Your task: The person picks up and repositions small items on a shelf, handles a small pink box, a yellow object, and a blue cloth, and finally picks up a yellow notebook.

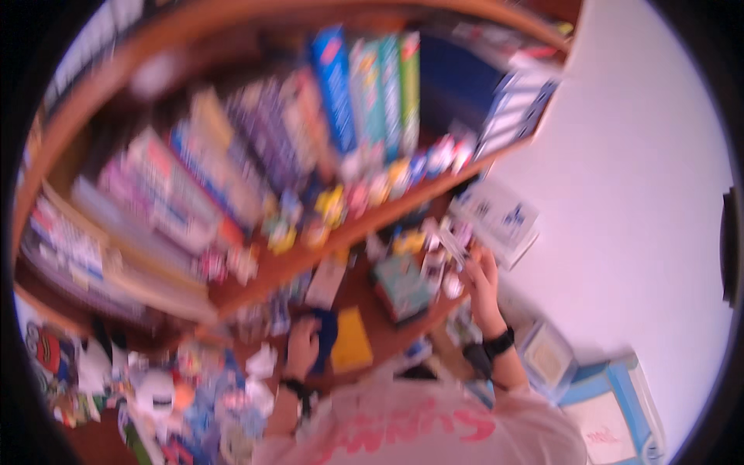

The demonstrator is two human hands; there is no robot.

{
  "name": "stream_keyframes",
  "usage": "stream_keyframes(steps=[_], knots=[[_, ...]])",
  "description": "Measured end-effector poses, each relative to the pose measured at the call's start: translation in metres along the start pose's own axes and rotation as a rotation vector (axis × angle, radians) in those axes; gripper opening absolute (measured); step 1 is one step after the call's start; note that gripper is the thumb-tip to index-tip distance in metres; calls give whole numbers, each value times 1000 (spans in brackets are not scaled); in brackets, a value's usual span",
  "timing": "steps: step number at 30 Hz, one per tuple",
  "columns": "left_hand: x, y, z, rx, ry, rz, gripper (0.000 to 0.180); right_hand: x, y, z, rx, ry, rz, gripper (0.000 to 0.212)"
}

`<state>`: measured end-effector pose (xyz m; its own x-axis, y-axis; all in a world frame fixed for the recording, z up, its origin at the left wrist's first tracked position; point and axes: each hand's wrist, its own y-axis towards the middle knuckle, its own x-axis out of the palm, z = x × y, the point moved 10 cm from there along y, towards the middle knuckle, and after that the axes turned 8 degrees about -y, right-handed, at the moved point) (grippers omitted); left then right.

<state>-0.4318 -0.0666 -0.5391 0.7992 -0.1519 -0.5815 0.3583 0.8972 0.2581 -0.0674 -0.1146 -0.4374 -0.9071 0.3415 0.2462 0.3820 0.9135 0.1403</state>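
Note:
My left hand rests low on the brown shelf, its fingers curled on a dark blue cloth-like piece. Right beside that cloth lies a flat yellow packet or notebook. Farther right, my right hand is raised at the shelf's end, fingers pinched on a thin whitish card-like thing. Motion blur hides its exact kind. A teal box or book lies on the shelf left of this hand, with small pale figures around it.
Above my hands runs a wooden shelf edge lined with several small figurines. Leaning books stand behind them. A white box is against the wall at right. Plush toys crowd the lower left; a blue-framed board stands lower right.

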Motion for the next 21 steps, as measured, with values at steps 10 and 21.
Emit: stream_keyframes(steps=[10, 21], knots=[[99, 10, -48, -270, 258, -190, 37, -190, 120, -331, -681, -241, 475, 18], [123, -8, -72, -669, 453, -272, 58, -167, 339, -481, -740, -381, 263, 25]])
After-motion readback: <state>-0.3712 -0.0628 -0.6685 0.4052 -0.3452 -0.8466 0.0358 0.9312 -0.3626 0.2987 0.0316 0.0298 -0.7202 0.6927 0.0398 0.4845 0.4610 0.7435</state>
